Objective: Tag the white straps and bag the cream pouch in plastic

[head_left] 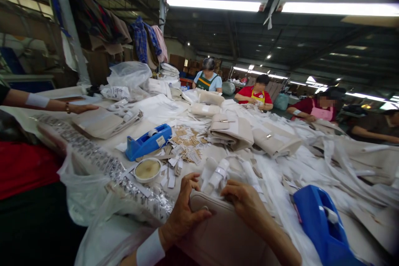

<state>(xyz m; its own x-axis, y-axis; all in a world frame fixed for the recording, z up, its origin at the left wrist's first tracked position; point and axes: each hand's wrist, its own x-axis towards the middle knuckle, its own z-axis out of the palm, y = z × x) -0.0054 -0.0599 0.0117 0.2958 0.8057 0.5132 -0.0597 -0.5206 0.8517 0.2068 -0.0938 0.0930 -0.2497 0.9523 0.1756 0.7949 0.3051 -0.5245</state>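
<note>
A beige handbag stands tilted at the near edge of the table, its top edge facing up. My left hand grips its upper left corner, with the thumb on the front and the fingers behind. At the top edge, my right hand has its fingers bent and pressed together; what they pinch is partly hidden. Just behind the bag lies a strap or handle wrapped in white foam. A round tub of yellowish paste sits to the left, beside scattered paper tags.
One blue tape dispenser stands left of centre, another at the near right. Folded beige bags and white wrapping cover the table. From the left a co-worker's hand touches a flat bag. Several people sit across the table.
</note>
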